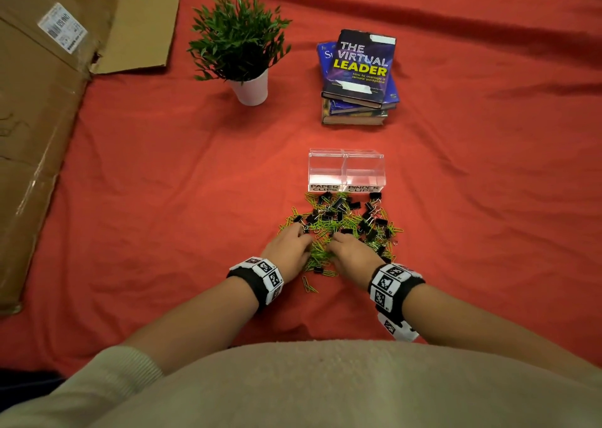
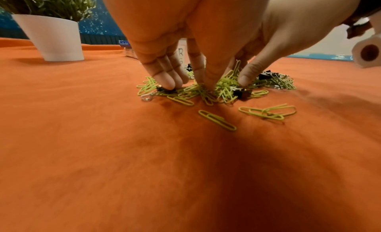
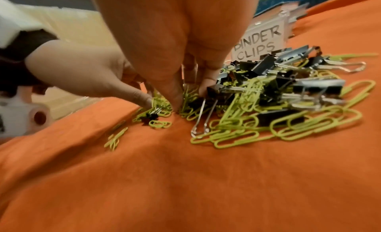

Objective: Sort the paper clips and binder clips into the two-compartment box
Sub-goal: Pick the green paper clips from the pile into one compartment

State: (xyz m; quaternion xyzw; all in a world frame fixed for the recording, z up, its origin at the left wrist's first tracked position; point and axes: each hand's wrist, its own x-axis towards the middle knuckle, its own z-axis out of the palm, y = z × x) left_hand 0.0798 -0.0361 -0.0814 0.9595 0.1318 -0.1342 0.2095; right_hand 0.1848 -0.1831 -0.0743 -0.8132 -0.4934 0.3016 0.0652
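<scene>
Two hands in mixed heap | left hand fingers together, tips pressed on lime-green wire paper clips | right hand fingertips down among black metal binder clips; grasp cannot be told | heap on red cloth, just before clear plastic two-compartment box, both compartments bare.

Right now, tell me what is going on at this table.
A person has both hands in a mixed pile of green paper clips and black binder clips on the red cloth. The left hand and right hand press their fingers down into the near edge of the pile. The clear two-compartment box, labelled for paper clips and binder clips, stands just beyond the pile and looks empty.
</scene>
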